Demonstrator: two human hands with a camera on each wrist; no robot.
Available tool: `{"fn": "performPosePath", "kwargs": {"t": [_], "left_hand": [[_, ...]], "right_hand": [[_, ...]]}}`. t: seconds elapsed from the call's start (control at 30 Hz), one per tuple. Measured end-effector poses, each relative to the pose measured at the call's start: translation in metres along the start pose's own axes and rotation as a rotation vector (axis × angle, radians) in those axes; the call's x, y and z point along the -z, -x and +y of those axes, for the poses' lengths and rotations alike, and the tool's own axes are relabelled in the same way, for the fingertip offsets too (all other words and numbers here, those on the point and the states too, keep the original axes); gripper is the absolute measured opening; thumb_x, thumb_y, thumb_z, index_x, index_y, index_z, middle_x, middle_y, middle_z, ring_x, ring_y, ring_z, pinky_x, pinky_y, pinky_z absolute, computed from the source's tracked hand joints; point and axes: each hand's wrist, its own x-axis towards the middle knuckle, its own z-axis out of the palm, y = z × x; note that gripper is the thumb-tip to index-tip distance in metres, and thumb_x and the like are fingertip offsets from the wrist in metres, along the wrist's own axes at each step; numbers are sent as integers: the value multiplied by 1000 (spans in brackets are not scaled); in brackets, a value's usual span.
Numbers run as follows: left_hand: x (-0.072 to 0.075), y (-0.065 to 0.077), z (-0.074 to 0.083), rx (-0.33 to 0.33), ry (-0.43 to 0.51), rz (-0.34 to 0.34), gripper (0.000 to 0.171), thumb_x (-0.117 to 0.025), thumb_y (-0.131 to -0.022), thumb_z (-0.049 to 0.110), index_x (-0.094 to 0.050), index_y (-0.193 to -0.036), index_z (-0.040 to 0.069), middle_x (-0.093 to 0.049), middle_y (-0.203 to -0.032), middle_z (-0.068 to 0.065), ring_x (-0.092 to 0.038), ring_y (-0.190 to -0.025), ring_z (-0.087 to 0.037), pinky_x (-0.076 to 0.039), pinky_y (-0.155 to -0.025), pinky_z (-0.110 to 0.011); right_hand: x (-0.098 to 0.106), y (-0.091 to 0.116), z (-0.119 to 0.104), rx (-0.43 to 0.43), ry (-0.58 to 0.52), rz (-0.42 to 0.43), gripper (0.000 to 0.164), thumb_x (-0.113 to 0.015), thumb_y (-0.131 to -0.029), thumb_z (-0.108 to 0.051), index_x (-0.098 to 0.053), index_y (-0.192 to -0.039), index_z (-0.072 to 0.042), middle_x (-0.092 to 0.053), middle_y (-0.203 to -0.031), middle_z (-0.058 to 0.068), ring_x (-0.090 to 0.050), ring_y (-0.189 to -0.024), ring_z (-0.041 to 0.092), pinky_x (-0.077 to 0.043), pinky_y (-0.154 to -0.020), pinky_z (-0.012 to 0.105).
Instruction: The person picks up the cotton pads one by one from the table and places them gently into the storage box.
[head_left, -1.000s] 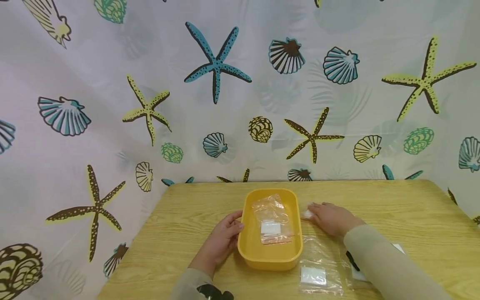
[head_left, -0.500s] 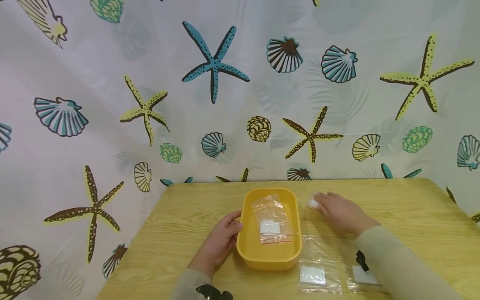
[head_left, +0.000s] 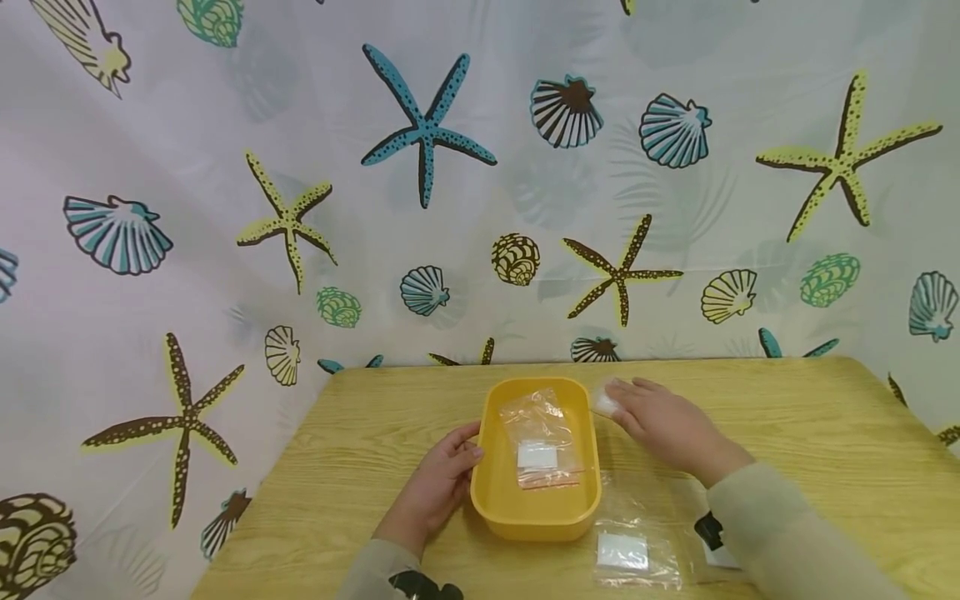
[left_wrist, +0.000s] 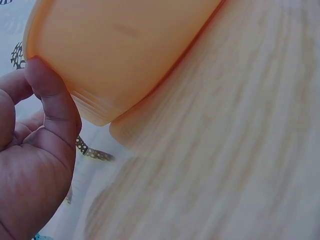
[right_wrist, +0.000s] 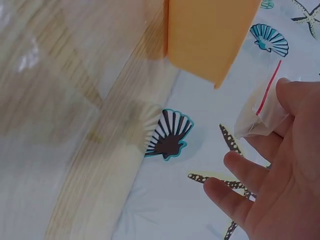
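Observation:
A yellow plastic bin (head_left: 536,529) stands on the table. My left hand (head_left: 438,479) holds its left side, thumb at the rim; the left wrist view shows that thumb on the bin's outer wall (left_wrist: 125,50). My right hand (head_left: 671,425), beyond the bin's right side, pinches a small clear zip bag (right_wrist: 262,110) with a red seal strip between thumb and index finger. The other fingers are spread loosely. Part of this bag (head_left: 606,398) shows whitish in the head view. Inside the bin lies a clear zip bag (head_left: 540,417) with a white rectangular piece in it.
Right of the bin, a flat clear zip bag (head_left: 656,550) with a white piece lies on the wooden table (head_left: 360,467). Another bag (head_left: 701,558) lies partly under my right sleeve. A curtain (head_left: 487,192) printed with shells and starfish hangs behind.
The right hand lifts the small bag away from the bin, first slightly right and back, then left again towards the bin's far right corner. The left hand keeps its hold on the bin.

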Motion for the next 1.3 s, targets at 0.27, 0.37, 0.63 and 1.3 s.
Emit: {"fn": "performPosePath", "kwargs": {"t": [0.27,0.37,0.63,1.3], "left_hand": [[-2,0,-1,4,1,1,52,-50,-106,7,-35,-156,4,-52,-114,-18,-58,-84,-18,-56,-73,-28],[-1,0,1,5,4,16,51,-51,-106,7,-37,-155,6,-52,-116,-19,-58,-86,-19,-56,-74,-28],[0,0,1,-2,17,6,51,-52,-105,9,-38,-154,7,-53,-114,-17,-58,-82,-18,-56,-71,-28],[-1,2,1,3,0,12,50,-51,-106,9,-39,-154,6,-53,-113,-16,-58,-81,-17,-55,-70,-26]], "right_hand": [[-2,0,-16,54,16,49,48,-48,-107,-33,-53,-148,-7,-49,-152,10,-41,-140,42,-32,-113,56],[-2,-3,-24,75,23,54,49,-47,-107,-34,-53,-148,-8,-48,-152,9,-40,-140,42,-31,-114,55],[-3,-9,-46,112,14,64,48,-51,-106,-33,-53,-148,-9,-50,-151,8,-41,-140,41,-35,-111,56],[-24,-31,-77,91,-1,4,50,-46,-107,-40,-51,-151,-16,-47,-154,4,-36,-144,36,-36,-110,59]]}}
